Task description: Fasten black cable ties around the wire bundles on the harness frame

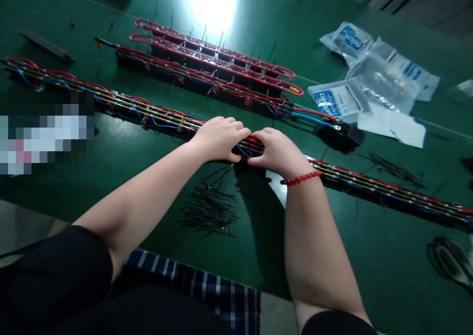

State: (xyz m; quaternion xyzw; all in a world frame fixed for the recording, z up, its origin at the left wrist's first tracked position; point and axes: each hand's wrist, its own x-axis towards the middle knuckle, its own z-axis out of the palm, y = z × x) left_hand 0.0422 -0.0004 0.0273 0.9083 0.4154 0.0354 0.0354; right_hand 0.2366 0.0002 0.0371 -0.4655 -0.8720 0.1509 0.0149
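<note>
A long black strip wired with red, blue and yellow leads forms a wire harness (pixel 148 116) running across the green mat and on to the right. My left hand (pixel 218 139) and my right hand (pixel 277 152) curl over it from either side, with fingertips nearly meeting on the red and blue wires. A red bead bracelet (pixel 301 178) circles my right wrist. Just below my hands lies a loose pile of black cable ties (pixel 210 209). The harness section under my palms is hidden.
Behind my hands lie several similar harnesses (pixel 214 54), some with upright cable ties, ending in a black connector block (pixel 340 137). Plastic bags (pixel 380 74) lie at the right, near more ties (pixel 393 170). A blurred patch (pixel 44 133) covers the left side. A plaid cloth (pixel 192 281) lies across my lap.
</note>
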